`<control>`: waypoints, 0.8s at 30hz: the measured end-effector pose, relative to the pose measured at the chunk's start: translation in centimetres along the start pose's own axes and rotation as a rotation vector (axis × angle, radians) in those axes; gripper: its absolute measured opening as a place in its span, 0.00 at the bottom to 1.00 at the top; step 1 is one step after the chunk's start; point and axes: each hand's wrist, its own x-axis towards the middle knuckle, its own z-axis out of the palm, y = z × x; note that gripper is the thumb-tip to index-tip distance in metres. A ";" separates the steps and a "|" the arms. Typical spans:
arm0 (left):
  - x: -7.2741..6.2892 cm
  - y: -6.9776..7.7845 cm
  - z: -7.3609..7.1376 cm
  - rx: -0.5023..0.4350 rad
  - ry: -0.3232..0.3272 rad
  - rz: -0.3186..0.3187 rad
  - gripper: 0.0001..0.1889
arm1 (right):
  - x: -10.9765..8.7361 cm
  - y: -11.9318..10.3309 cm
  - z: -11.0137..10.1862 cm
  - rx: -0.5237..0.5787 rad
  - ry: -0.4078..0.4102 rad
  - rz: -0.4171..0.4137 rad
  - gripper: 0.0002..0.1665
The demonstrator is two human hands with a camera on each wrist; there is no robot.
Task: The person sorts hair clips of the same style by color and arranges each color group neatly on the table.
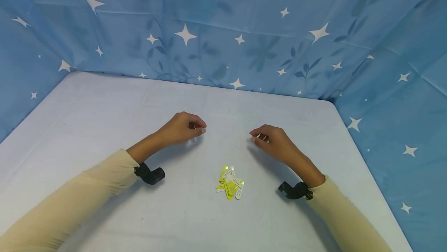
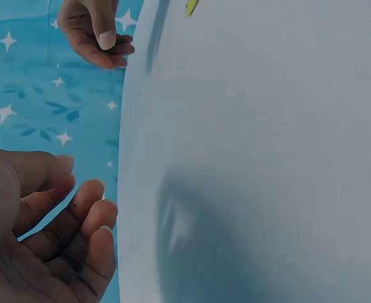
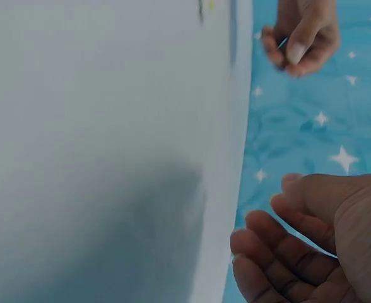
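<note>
Hair clips (image 1: 231,184), yellow and white, lie in one loose heap on the white table (image 1: 167,217), several crossing over one another. We place the heap near the middle of the table, between the two forearms and nearer the person than either hand; both hands are apart from it.

Left hand (image 1: 185,128): raised above the table, beyond the heap and to its left. Fingers loosely bent, thumb tip close to the index finger — we cannot tell whether those two touch. Nothing is gripped. The left wrist view shows the other fingers curved with the palm side in sight.

Right hand (image 1: 274,141): also raised, beyond the heap and to its right, fingers relaxed and slightly bent, thumb near the index finger, holding nothing. The two hands face each other across a strip of bare table, fingertips well apart.

At the top edge of the left wrist view we see one yellow clip end; in the right wrist view a blurred yellow trace, too small to identify.

Surroundings: pale sleeves (image 1: 80,195) on both arms, black cameras (image 1: 149,173) strapped at the wrists, and a blue curtain (image 1: 209,61) with white stars and leaf shapes behind the table — also along its sides.
</note>
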 end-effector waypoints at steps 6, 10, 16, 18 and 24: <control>-0.5 0.6 1.4 -0.185 -0.079 -0.092 0.09 | -1.1 -1.2 1.1 0.188 -0.065 0.006 0.10; -0.7 0.9 2.2 -0.290 -0.113 -0.128 0.10 | -1.9 -1.9 1.8 0.317 -0.138 0.053 0.09; -1.0 1.1 3.4 -0.361 -0.135 -0.137 0.09 | -3.1 -3.1 2.6 0.398 -0.224 0.055 0.09; -1.3 1.2 3.8 -0.366 -0.145 -0.130 0.09 | -3.4 -3.4 2.9 0.401 -0.244 0.048 0.09; -2.0 1.9 4.7 -0.308 -0.170 -0.078 0.09 | -4.3 -3.9 3.8 0.382 -0.276 0.001 0.08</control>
